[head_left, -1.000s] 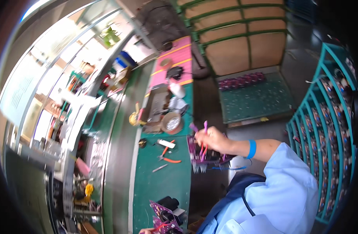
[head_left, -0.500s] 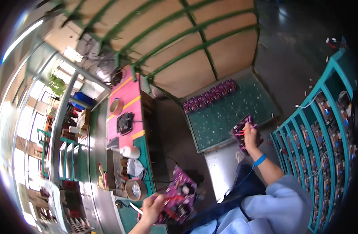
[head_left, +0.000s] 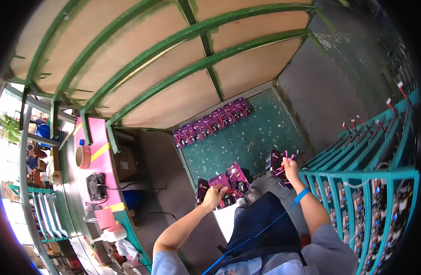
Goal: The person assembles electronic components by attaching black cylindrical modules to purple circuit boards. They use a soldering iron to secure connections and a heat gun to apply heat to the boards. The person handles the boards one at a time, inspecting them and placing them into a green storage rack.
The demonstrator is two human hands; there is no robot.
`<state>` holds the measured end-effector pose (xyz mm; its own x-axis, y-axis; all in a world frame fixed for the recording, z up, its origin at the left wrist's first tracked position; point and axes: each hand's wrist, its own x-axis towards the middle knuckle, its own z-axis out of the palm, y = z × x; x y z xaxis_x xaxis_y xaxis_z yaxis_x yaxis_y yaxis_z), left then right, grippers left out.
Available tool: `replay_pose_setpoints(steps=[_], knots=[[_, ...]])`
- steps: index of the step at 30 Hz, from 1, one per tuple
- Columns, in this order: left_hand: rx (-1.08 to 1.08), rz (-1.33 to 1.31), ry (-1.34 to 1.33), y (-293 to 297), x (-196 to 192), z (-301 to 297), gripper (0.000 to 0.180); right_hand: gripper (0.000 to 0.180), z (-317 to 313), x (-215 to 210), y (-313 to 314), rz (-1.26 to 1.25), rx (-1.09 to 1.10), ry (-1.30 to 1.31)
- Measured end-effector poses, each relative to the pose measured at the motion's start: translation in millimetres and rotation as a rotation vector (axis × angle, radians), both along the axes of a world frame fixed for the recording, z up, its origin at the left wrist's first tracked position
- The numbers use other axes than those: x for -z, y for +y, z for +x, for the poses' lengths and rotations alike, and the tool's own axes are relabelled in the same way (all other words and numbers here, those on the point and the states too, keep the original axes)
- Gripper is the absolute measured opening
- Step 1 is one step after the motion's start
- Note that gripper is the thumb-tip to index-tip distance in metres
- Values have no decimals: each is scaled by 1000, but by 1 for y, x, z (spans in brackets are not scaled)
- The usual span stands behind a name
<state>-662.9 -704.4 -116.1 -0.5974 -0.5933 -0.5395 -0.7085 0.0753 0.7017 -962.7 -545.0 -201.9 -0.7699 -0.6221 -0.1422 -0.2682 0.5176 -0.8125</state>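
Observation:
My left hand is closed at the near edge of a low green platform, gripping purple circuit boards by their red wires; its fingers hide part of them. My right hand, with a blue strap around the wrist, is closed on the wires of another purple circuit board, which hangs tilted beside the platform's right corner. Pink and red wire ends stick out above those fingers. On the green platform, a row of several purple circuit boards with red wires runs along the far edge.
At right stands a teal slotted rack filled with boards, close to my right arm. A bench with a pink mat at left carries a tape roll, a black cabled device and a white bottle. A green-framed panel rises behind the platform.
My view has turned left toward the platform. My left hand has moved from beside the bench to the platform's near edge with its boards. The right hand still holds its board.

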Motion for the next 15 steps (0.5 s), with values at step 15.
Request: replay_pose_setpoints(steps=[15], knots=[[-134,-54,-49,-73,197,-136,25,31,-198,176,-196,187,-314,446]])
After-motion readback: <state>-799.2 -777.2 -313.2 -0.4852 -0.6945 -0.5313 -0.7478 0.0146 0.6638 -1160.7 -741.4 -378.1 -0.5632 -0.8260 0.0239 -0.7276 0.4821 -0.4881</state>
